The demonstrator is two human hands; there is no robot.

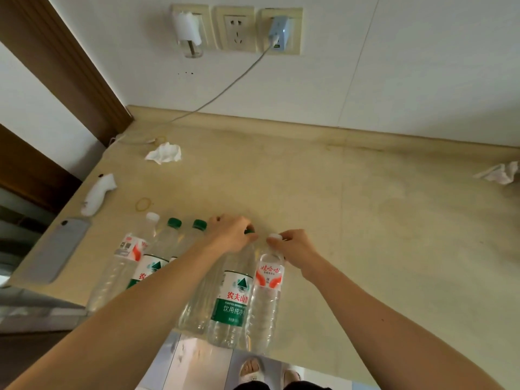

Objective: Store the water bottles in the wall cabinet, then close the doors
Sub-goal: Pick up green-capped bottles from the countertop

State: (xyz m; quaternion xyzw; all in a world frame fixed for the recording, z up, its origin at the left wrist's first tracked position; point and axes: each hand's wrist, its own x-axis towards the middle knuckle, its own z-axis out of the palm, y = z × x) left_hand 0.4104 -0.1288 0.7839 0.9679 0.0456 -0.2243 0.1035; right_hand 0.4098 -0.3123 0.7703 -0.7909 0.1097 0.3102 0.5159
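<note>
Five bottles (180, 277) stand in a row at the counter's (365, 235) near edge. Phone (63, 247) lies left of them. Rubber band (143, 204) behind the row. Sockets (236, 30) on the wall behind.

My left hand (229, 235) and right hand (292, 246) reach forward, arms extended side by side. Both sets of fingers are curled, each gripping a bottle top.

The left hand (229, 237) covers a green bottle cap (250, 230); the crumpled paper (501, 173) runs off the frame's right edge.
</note>
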